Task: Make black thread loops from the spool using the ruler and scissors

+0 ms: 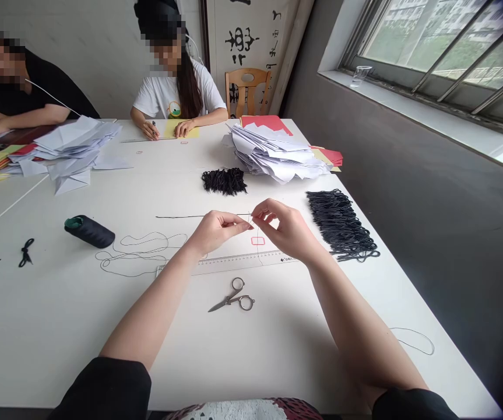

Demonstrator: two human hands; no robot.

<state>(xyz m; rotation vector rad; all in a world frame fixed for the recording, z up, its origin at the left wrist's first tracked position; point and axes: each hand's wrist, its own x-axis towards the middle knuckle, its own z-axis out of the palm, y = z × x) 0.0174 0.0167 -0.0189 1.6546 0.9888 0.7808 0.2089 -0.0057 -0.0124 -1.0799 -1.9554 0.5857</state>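
Note:
Both hands meet above the middle of the white table, fingertips nearly touching. My left hand [216, 230] is closed in a pinch on a thin black thread [259, 252], whose tail hangs below the fingers. The fingers of my right hand [284, 224] pinch the same thread, right beside the left fingertips. A thicker black cord [176, 217] stretches leftward behind my left hand; its right end meets the fingertips. Under the hands lies a clear ruler [234, 258], partly covered by my left forearm. Nearer me, small metal scissors [234, 297] lie with their handles apart.
A spool of black thread [89, 231] lies left, loose thread trailing from it. Black cord loops are piled in a small bundle [224, 181] and a larger one [341, 224]. Paper stacks [277, 153] stand behind. Two people sit across the table, one writing with a pen [154, 129].

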